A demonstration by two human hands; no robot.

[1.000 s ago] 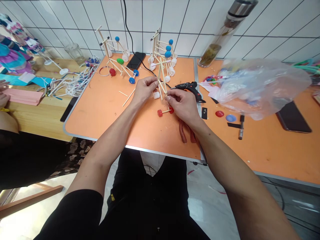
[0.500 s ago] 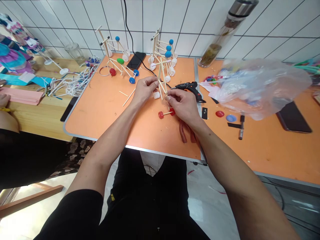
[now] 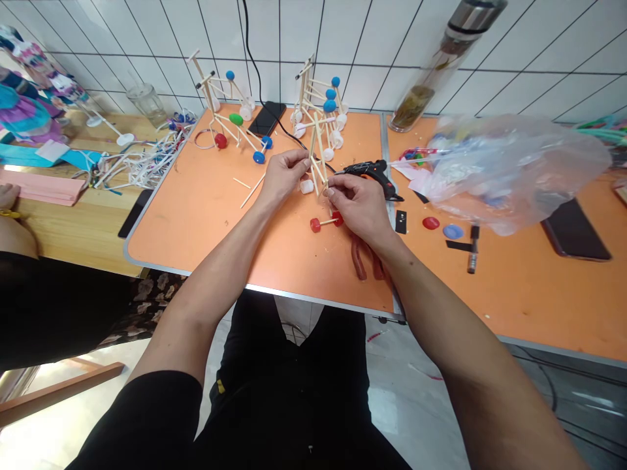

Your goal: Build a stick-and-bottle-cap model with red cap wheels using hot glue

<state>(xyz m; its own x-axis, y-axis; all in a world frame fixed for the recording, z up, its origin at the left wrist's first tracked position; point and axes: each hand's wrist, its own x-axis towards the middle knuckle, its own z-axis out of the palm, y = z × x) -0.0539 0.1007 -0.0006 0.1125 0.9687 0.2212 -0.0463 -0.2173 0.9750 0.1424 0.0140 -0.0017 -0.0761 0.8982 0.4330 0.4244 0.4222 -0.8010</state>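
Note:
My left hand (image 3: pixel 283 175) pinches the upper part of a small frame of wooden sticks (image 3: pixel 317 160) that stands on the orange table (image 3: pixel 206 209). My right hand (image 3: pixel 359 205) pinches the lower end of the same frame, fingers closed on a stick. A white cap (image 3: pixel 306 187) hangs at the frame's bottom. Just below my right hand lies a stick axle with two red caps (image 3: pixel 324 223). A black glue gun (image 3: pixel 373 172) rests right behind my right hand.
Two finished stick models with coloured caps (image 3: pixel 230 127) (image 3: pixel 321 108) stand at the back, near a black phone (image 3: pixel 267 119) and cable. Red-handled pliers (image 3: pixel 365 258), loose caps (image 3: pixel 431 222), a plastic bag (image 3: pixel 509 170) and a bottle (image 3: pixel 441 59) are to the right. Another person's hand (image 3: pixel 7 196) is far left.
Both my hands stay on the stick frame almost unmoved. The red-capped axle has shifted slightly. The other person's hand at far left has drawn back a little.

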